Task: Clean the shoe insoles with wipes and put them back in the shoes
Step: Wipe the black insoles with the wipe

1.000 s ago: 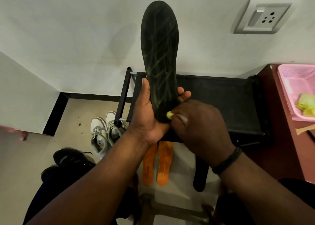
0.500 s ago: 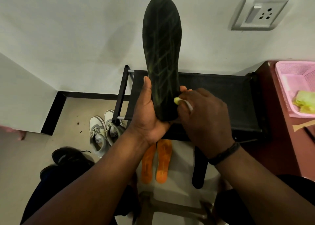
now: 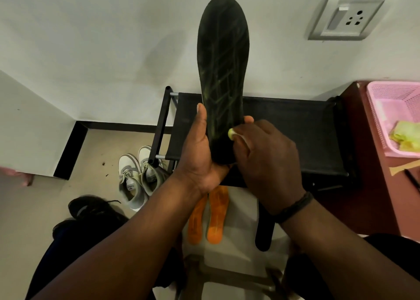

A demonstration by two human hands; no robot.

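A long black insole with faint yellow-green lines stands upright in front of the wall. My left hand grips its heel end, thumb on the left edge and fingertips showing on the right. My right hand pinches a small wipe, yellowish at its tip, against the insole's lower right edge. Two orange insoles and another black insole lie on the floor below. A pair of grey-white sneakers and black shoes sit on the floor to the left.
A black shoe rack stands against the wall behind my hands. A brown table at the right carries a pink basket with yellow-green used wipes. A wall socket is at the upper right.
My right hand with the wipe has moved up the insole from the heel end to its lower right edge. My left hand keeps the same grip.
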